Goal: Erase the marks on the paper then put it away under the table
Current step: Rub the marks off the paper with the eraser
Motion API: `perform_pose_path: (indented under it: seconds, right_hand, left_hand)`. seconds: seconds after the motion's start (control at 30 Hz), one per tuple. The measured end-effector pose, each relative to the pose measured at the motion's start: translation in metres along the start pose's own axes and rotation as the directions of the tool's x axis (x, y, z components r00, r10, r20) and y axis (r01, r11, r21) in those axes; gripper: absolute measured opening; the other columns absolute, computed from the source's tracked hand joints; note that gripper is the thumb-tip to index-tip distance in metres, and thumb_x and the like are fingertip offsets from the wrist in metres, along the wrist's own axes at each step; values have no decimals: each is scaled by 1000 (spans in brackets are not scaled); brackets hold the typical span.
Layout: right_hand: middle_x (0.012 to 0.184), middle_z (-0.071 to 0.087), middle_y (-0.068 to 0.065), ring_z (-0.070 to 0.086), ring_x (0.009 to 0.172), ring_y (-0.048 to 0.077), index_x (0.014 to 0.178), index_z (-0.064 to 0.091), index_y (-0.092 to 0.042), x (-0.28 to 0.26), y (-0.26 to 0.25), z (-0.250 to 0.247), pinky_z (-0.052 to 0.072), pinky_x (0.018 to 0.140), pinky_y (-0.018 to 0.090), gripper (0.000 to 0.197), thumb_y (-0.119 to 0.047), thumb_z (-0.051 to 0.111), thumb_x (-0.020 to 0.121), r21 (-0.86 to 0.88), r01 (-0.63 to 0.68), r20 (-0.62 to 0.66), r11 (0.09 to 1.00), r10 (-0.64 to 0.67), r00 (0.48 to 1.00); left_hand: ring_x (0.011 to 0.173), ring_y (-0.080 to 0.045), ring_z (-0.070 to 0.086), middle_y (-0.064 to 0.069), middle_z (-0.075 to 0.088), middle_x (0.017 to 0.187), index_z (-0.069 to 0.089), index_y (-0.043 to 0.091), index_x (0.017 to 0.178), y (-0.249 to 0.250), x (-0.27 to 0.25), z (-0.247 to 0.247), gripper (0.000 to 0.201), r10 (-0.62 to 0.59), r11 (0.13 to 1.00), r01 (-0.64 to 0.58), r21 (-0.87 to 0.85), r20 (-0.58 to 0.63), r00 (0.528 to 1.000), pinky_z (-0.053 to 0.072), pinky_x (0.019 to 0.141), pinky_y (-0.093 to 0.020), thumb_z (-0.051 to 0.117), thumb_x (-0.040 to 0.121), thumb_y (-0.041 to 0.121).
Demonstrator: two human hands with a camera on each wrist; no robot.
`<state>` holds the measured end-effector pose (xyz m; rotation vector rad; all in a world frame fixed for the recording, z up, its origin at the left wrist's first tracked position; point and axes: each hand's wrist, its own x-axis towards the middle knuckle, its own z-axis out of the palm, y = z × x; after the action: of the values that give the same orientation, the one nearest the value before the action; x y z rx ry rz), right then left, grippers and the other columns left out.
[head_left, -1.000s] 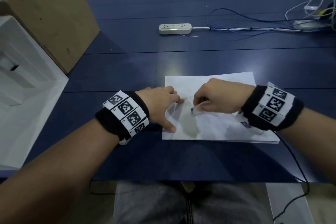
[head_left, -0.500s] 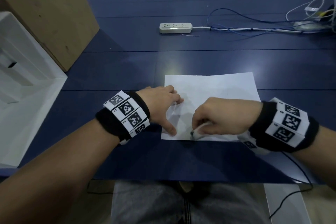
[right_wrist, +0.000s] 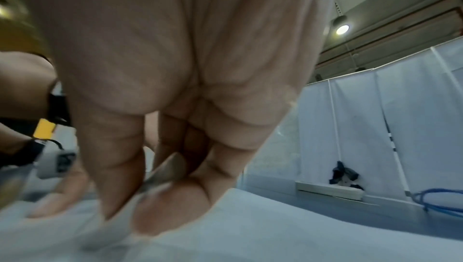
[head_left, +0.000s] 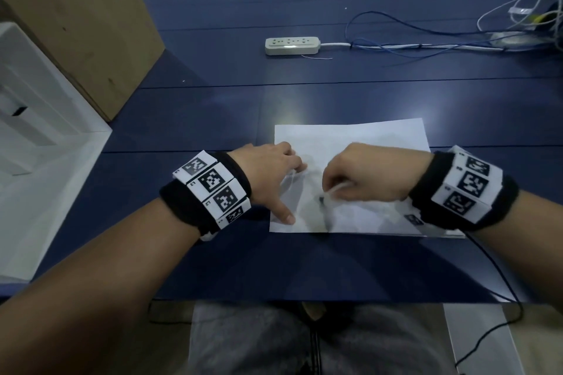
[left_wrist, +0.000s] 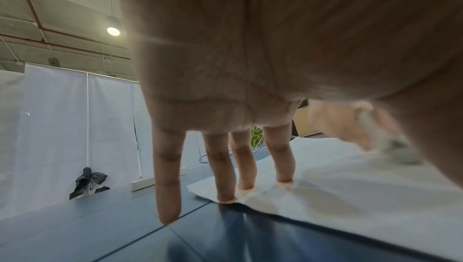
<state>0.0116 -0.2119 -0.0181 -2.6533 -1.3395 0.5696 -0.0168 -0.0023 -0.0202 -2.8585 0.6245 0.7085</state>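
Observation:
A white sheet of paper (head_left: 365, 143) lies flat on the blue table (head_left: 213, 106), near its front edge. My left hand (head_left: 274, 173) presses straight, spread fingers (left_wrist: 223, 177) on the sheet's left edge. My right hand (head_left: 362, 173) is curled around a small white eraser (head_left: 332, 192) with a dark tip, held against the middle of the paper. The eraser (right_wrist: 165, 173) is blurred in the right wrist view, pinched between thumb and fingers. The eraser (left_wrist: 393, 147) also shows blurred at the right of the left wrist view. Any marks beneath the hands are hidden.
A white power strip (head_left: 292, 45) and blue and white cables (head_left: 426, 39) lie at the back of the table. A cardboard box (head_left: 82, 27) and a white foam box (head_left: 33, 119) stand at the left. A black cable (head_left: 499, 277) hangs over the front right edge.
My right hand with the eraser went from mid-sheet to the paper's near edge and has come back up toward the middle. The left hand has stayed pressing the left edge.

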Motion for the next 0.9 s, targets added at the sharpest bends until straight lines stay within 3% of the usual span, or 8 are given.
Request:
perform_pose_path:
  seconds: [0.1,0.3,0.37,0.47,0.63,0.8,0.87,0.9]
  right_hand:
    - [85,74,-7,63,77,13,96,73,-23,3,6,-1,54,77,35,22,-39,59,92,-20,-32,-75,999,30,997]
    - [90,73,-8,61,76,8,103,72,-23,-14,-9,7,51,75,25,20,-37,62,92,74,57,65,996,-62,996]
    - [92,75,-8,62,78,7,103,74,-23,-4,3,2,52,78,24,21,-38,63,92,55,-6,-4,998,6,1000]
    - [88,75,-9,64,79,11,98,75,-24,4,15,-2,54,79,33,25,-43,60,92,8,-84,-94,996,84,992]
    - [92,74,-11,65,81,5,103,73,-27,-12,-13,8,53,79,25,19,-38,62,92,110,45,144,993,-61,988]
    - [88,74,-5,66,82,17,97,74,-22,13,16,-7,55,81,37,25,-42,62,92,0,-125,-72,992,124,990]
    - [85,73,-5,66,81,18,94,74,-22,15,22,-8,55,78,37,24,-42,62,92,-9,-146,-111,989,144,983]
    - [86,74,-7,66,81,16,95,74,-23,12,18,-7,54,77,33,21,-40,63,91,-7,-110,-71,994,110,991]
  left_hand:
    - [128,-16,42,10,34,142,30,34,148,0,0,0,106,-1,1000,1,-2,-4,1000,44,98,-45,73,60,75]
    - [123,-15,44,10,37,135,33,33,145,-2,1,1,106,4,1000,-3,6,-11,1000,46,94,-45,72,57,78]
    - [125,-15,44,10,36,137,33,34,145,-1,2,0,104,1,1000,-1,5,-12,1000,45,96,-46,72,58,77]
    - [124,-15,44,10,37,136,33,34,145,-1,1,1,103,3,1000,-3,3,-17,1000,46,95,-45,73,59,76]
    - [124,-15,43,10,37,135,33,33,145,-1,2,1,105,3,1000,-3,-2,-13,1000,45,95,-43,73,59,75]
    - [124,-16,44,9,37,136,33,33,145,1,1,-1,103,-3,1000,3,-3,-12,1000,44,97,-44,75,59,73]
    - [124,-16,45,9,37,136,33,33,145,1,1,-1,103,-5,1000,5,-6,-10,1000,45,96,-44,75,60,73]
    - [124,-16,44,9,37,137,33,33,145,0,1,-1,103,-5,1000,5,-10,-10,1000,45,96,-44,75,60,72]
